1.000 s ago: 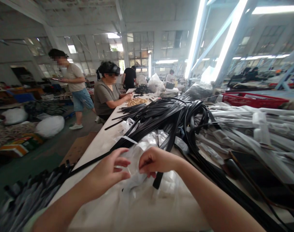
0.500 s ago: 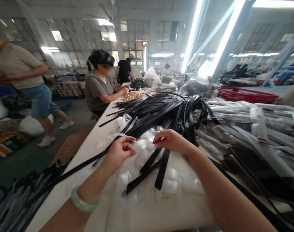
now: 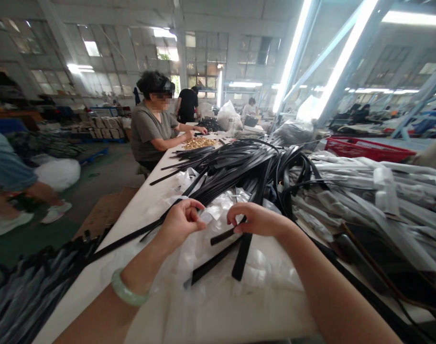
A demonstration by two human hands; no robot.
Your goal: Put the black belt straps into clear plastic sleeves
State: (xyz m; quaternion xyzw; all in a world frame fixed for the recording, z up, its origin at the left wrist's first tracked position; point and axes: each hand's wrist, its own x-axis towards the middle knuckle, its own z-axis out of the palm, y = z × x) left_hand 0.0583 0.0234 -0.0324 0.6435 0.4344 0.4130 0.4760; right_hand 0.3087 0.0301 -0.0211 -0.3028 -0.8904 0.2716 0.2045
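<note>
My left hand (image 3: 185, 219), with a pale green bangle (image 3: 126, 289) on its wrist, has thumb and fingers pinched together on a thin clear plastic sleeve (image 3: 188, 267) that hangs below it. My right hand (image 3: 254, 220) curls its fingers round a black strap (image 3: 223, 236) near its end. Just below, two other black strap ends (image 3: 242, 260) lie over crumpled clear plastic on the white table (image 3: 160, 315). Beyond both hands spreads a large pile of long black straps (image 3: 235, 165). The fingertips of the left hand are partly hidden.
Plastic-wrapped straps (image 3: 393, 200) heap up on the right, with a dark phone-like slab (image 3: 386, 258) in front and a red crate (image 3: 368, 149) behind. More straps (image 3: 35, 291) lie at lower left. A seated co-worker (image 3: 149, 129) handles small gold-coloured parts (image 3: 200, 143).
My right hand has closed round the short strap, whose end has risen slightly. My left fingers have drawn together on the plastic. A person at far left has walked further left.
</note>
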